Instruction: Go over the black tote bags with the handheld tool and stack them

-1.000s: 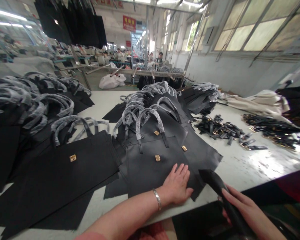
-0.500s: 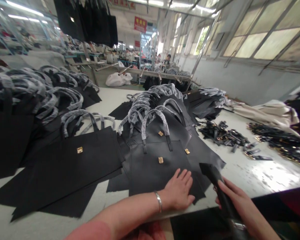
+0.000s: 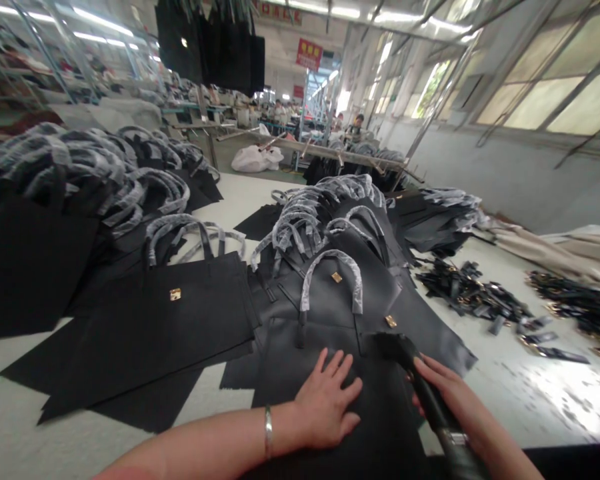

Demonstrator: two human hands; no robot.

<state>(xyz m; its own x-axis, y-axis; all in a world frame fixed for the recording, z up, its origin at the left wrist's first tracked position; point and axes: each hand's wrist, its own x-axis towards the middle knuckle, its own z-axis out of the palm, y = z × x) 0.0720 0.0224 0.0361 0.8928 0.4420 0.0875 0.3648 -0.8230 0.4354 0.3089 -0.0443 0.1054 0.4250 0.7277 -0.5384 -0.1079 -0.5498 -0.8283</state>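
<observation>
My left hand [image 3: 327, 400] lies spread on a black bag panel [image 3: 280, 367], with a silver bracelet at the wrist. In my right hand [image 3: 445, 393] is a black handheld tool [image 3: 423, 383], its dark head low over the panel's right side, beside one handle base. A handle [image 3: 331, 257] in clear wrap arches up from this panel. Behind it lie more black panels, two with gold clasps [image 3: 336, 277]. To the left, another black bag panel [image 3: 175, 327] with a gold clasp rests on a stack.
Wrapped handles [image 3: 70, 160] pile up at the left. Black straps with gold hardware [image 3: 475, 293] lie on the right of the pale table [image 3: 510, 387]. Beige cloth [image 3: 540, 243] lies beyond. Black bags [image 3: 210, 50] hang overhead; a person [image 3: 356, 127] is far back.
My left hand has shifted left on the panel. The tool's head has moved left over the front panel, which now shows no gold clasp. The camera view has turned slightly left.
</observation>
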